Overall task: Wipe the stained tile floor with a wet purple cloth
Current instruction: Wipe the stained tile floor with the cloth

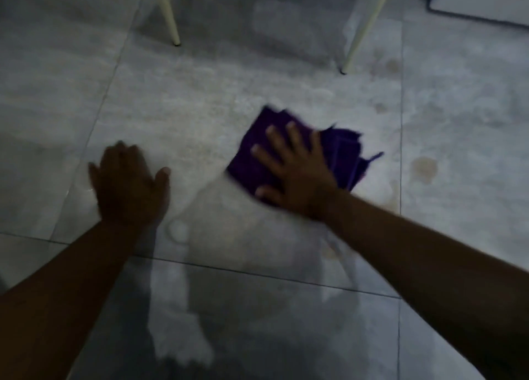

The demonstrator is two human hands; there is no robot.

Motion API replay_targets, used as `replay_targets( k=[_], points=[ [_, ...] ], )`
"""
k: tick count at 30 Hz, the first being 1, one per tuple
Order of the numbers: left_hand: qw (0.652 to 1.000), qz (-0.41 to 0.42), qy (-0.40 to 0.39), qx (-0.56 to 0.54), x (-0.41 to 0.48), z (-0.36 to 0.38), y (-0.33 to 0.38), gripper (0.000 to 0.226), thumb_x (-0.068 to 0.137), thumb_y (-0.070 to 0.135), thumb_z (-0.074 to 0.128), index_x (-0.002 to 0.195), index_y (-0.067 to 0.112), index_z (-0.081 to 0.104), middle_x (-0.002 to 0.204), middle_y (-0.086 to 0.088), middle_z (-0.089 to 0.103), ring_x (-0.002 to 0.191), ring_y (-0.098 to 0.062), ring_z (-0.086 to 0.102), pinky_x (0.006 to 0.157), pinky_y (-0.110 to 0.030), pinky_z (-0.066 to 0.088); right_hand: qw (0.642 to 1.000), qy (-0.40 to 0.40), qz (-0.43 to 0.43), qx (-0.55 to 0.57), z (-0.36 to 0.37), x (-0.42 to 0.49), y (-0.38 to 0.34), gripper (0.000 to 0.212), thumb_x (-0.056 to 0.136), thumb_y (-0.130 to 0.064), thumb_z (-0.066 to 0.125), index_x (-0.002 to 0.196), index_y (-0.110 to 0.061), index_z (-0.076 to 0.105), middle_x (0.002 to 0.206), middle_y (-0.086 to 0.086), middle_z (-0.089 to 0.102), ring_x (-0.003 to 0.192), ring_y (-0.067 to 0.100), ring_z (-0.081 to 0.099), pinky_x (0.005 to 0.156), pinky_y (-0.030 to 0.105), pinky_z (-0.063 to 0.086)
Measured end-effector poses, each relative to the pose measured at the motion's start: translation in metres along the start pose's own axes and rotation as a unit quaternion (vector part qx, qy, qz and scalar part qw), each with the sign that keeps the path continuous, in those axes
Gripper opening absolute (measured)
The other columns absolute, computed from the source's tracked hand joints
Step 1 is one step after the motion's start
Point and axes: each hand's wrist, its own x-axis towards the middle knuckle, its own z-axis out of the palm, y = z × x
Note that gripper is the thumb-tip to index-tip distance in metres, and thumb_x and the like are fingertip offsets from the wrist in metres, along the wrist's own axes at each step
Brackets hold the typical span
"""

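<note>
A folded purple cloth (pixel 346 153) lies flat on the grey tile floor (pixel 200 116) near the middle of the view. My right hand (pixel 294 173) presses down on the cloth with fingers spread, covering its left half. My left hand (pixel 128 182) rests flat on the bare tile to the left, fingers apart, holding nothing. Brownish stains mark the floor to the right of the cloth: a round one (pixel 424 166) and fainter ones (pixel 392 64) farther back. A wet sheen shows on the tile in front of the cloth. The picture is blurred.
Two pale, slanted furniture legs stand on the floor behind the cloth, one at the left (pixel 169 16) and one at the right (pixel 363 33). A light-coloured object (pixel 483 4) sits at the top right corner. Dark grout lines cross the floor.
</note>
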Motion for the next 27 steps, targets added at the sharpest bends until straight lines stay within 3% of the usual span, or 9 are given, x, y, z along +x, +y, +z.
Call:
replay_targets(
  k=[3,6,9,12,14,17,21,24,27],
  points=[
    [0.995,0.067,-0.004,-0.074,-0.005,0.001,0.057,0.075,0.090,0.049,0.049,0.146,-0.001,0.042,0.155,-0.028,0.038,0.147,-0.044,0.031,0.120,-0.060,0.019,0.986,0.007,-0.168,0.014,0.029,-0.089,-0.049,0.080,0.089,-0.078,0.031,0.157,-0.037,0.023,0.169,0.008,0.010,0.154,0.045,-0.001,0.115,0.074,0.000],
    [0.987,0.117,-0.036,-0.102,-0.006,0.006,0.091,0.075,0.090,0.050,0.050,0.148,0.002,0.041,0.158,-0.024,0.034,0.150,-0.041,0.027,0.122,-0.057,0.021,0.982,-0.008,-0.188,0.015,0.043,-0.176,-0.030,0.081,0.089,-0.079,0.036,0.158,-0.038,0.022,0.170,0.001,0.010,0.155,0.039,0.002,0.115,0.075,0.003],
    [0.981,0.163,-0.085,-0.056,-0.013,0.011,0.099,0.078,0.090,0.054,0.044,0.151,0.006,0.039,0.162,-0.022,0.030,0.151,-0.039,0.024,0.122,-0.057,0.020,0.995,-0.015,-0.100,0.000,0.037,-0.217,0.037,0.084,0.086,-0.080,0.039,0.157,-0.040,0.021,0.168,0.000,0.019,0.155,0.038,0.009,0.114,0.075,0.008],
    [0.980,0.182,-0.084,-0.016,-0.013,0.008,0.100,0.078,0.088,0.057,0.045,0.146,0.005,0.045,0.157,-0.025,0.037,0.146,-0.041,0.035,0.118,-0.057,0.028,0.995,-0.040,0.087,-0.001,0.020,-0.209,0.108,0.087,0.086,-0.084,0.023,0.159,-0.041,0.003,0.170,0.005,0.010,0.155,0.042,0.002,0.109,0.079,0.014],
    [0.982,0.171,-0.085,0.007,-0.010,0.004,0.108,0.078,0.087,0.059,0.044,0.141,0.004,0.049,0.153,-0.027,0.041,0.142,-0.042,0.040,0.117,-0.058,0.028,0.981,-0.042,0.187,0.005,0.009,-0.175,0.139,0.088,0.084,-0.086,0.011,0.158,-0.041,-0.005,0.170,0.004,-0.005,0.154,0.043,-0.007,0.109,0.082,0.006],
    [0.987,0.147,-0.070,-0.017,-0.013,0.005,0.132,0.071,0.086,0.052,0.047,0.134,0.001,0.052,0.149,-0.028,0.044,0.139,-0.044,0.040,0.118,-0.057,0.026,0.974,-0.018,0.226,-0.006,-0.002,-0.099,0.139,0.090,0.086,-0.082,0.012,0.160,-0.031,0.000,0.169,0.013,-0.008,0.153,0.046,-0.010,0.115,0.075,-0.003],
    [0.988,0.098,-0.050,-0.104,-0.024,0.014,0.166,0.065,0.089,0.043,0.049,0.135,-0.002,0.054,0.149,-0.030,0.042,0.139,-0.046,0.038,0.116,-0.052,0.030,0.997,0.013,0.071,0.014,0.000,-0.053,0.068,0.086,0.092,-0.074,0.029,0.160,-0.024,0.015,0.168,0.018,0.003,0.155,0.040,-0.002,0.121,0.062,0.006],
    [0.990,0.085,-0.018,-0.115,-0.020,0.017,0.175,0.057,0.092,0.039,0.047,0.130,-0.002,0.058,0.145,-0.030,0.047,0.136,-0.047,0.042,0.114,-0.054,0.032,0.994,0.016,-0.102,0.029,0.023,-0.124,0.010,0.081,0.092,-0.072,0.037,0.158,-0.026,0.026,0.168,0.015,0.014,0.155,0.038,0.005,0.122,0.061,0.003],
    [0.985,0.121,-0.036,-0.118,-0.008,0.019,0.177,0.058,0.090,0.040,0.048,0.131,-0.001,0.056,0.148,-0.029,0.044,0.139,-0.046,0.040,0.116,-0.056,0.030,0.990,0.010,-0.125,0.058,0.044,-0.221,0.009,0.081,0.091,-0.073,0.045,0.157,-0.031,0.027,0.169,0.005,0.014,0.156,0.032,0.008,0.123,0.060,0.004]
  ],
)
